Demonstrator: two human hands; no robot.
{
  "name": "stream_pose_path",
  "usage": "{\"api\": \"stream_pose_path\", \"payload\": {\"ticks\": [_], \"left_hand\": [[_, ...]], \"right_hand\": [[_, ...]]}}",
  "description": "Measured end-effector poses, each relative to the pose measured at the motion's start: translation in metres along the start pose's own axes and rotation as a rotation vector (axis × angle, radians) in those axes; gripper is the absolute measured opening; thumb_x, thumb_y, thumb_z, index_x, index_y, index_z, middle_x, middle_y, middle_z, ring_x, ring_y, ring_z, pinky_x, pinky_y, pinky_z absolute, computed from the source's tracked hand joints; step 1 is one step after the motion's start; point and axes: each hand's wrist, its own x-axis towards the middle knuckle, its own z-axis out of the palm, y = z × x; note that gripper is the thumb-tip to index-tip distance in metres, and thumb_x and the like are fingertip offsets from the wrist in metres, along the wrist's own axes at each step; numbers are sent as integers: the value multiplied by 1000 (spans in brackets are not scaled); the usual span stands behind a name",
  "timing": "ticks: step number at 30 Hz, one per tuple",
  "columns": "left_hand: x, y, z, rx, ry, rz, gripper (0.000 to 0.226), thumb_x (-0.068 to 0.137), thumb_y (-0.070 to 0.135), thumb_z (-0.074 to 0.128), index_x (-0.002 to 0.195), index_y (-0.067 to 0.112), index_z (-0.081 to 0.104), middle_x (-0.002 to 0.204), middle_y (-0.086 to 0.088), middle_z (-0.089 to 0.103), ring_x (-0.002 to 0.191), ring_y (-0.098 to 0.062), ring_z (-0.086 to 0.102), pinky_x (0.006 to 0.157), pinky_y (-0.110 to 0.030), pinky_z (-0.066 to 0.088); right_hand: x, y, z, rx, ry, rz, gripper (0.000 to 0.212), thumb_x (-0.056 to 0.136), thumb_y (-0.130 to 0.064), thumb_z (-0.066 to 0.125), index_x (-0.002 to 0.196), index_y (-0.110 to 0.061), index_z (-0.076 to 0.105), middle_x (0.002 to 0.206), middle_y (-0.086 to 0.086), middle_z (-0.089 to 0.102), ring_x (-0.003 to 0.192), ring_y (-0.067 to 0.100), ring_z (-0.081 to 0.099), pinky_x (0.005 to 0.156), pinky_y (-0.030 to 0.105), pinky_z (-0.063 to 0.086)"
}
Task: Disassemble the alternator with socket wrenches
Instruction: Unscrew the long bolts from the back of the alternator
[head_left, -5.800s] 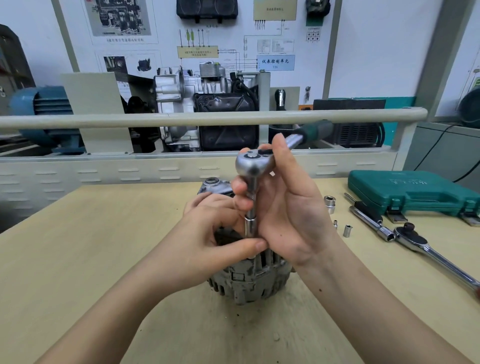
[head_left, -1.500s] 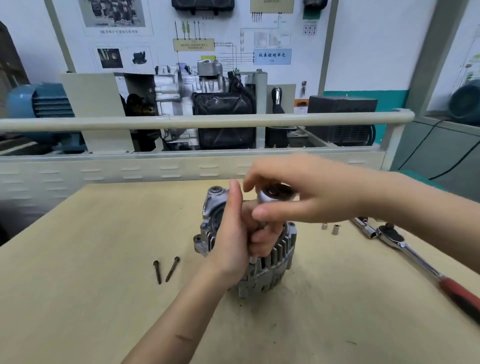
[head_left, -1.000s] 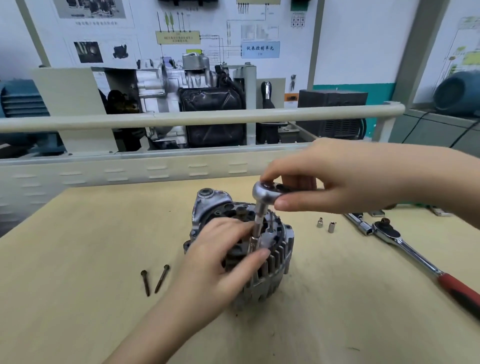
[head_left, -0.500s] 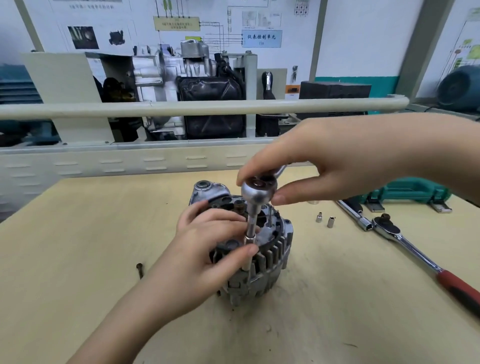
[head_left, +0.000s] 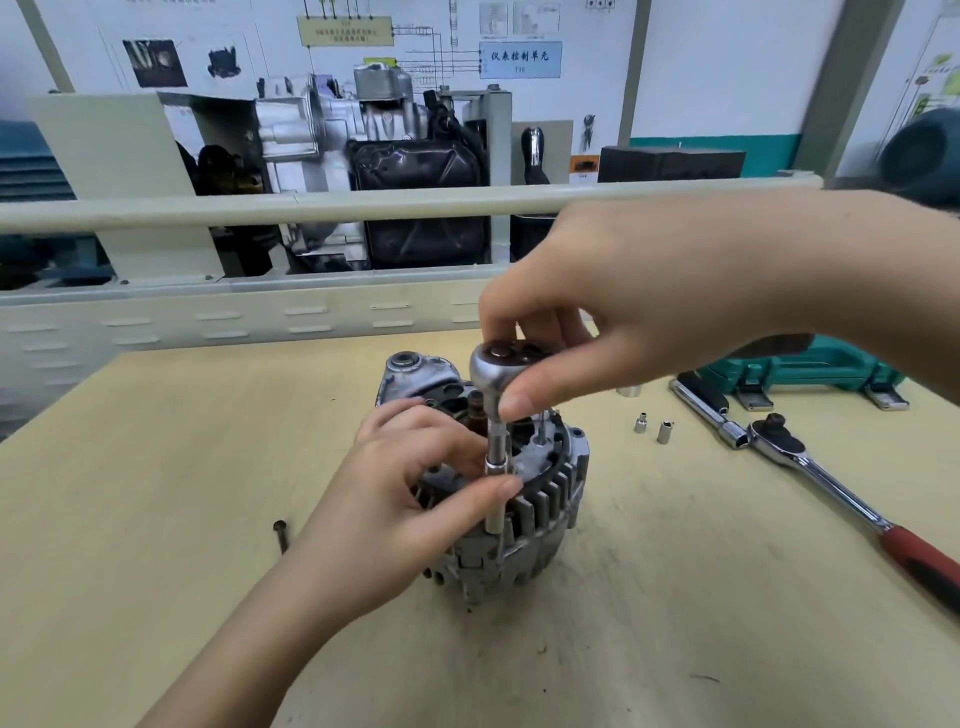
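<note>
A grey finned alternator stands upright in the middle of the wooden table. A small ratchet wrench stands vertically on its top, its round silver head above a socket extension. My right hand comes in from the right and pinches the ratchet head between thumb and fingers; the handle is hidden behind the hand. My left hand rests against the alternator's near left side and pinches the socket shaft between thumb and fingers.
A loose bolt lies on the table left of my left arm. Two small sockets and a larger one lie to the right. A long red-handled ratchet and a green tool case sit at the right. A railing borders the back.
Over the last second the right hand has kept turning the ratchet head while the left hand stayed on the socket shaft. The view has shifted, so only one bolt shows at the left.
</note>
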Motion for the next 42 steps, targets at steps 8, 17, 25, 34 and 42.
{"api": "stream_pose_path", "payload": {"ticks": [8,17,25,34,42], "left_hand": [[-3,-1,-7,-136,-103,-25,24,71,48,58,86,34,71,100,17,64,102,-3,57,95,-34,42],[1,-3,-1,-22,44,32,14,68,47,62,60,44,51,75,22,61,78,5,56,97,-16,29],[-1,-2,-5,-130,-131,-29,24,75,49,54,92,42,69,101,20,62,109,-6,52,98,-39,40],[2,1,3,55,71,52,13,70,45,60,63,38,51,69,6,65,74,2,59,105,-17,22],[4,-4,-9,-75,-129,45,18,74,43,58,84,32,68,91,9,69,91,-2,61,105,-28,26]], "right_hand": [[0,5,-6,156,-50,-27,40,78,-39,58,114,-21,64,100,-12,68,92,-1,58,80,10,42],[4,2,-2,60,5,14,62,60,-68,40,93,-22,67,69,-8,62,68,7,55,61,23,43],[2,8,-1,153,-3,-42,37,83,-41,58,111,-19,66,96,-8,69,87,5,60,78,18,43],[2,1,-2,71,-6,19,61,58,-69,40,91,-24,65,69,-10,61,70,4,55,63,22,45],[-1,2,-2,139,-13,-4,45,73,-48,52,107,-22,65,89,-12,67,81,1,60,74,22,46]]}}
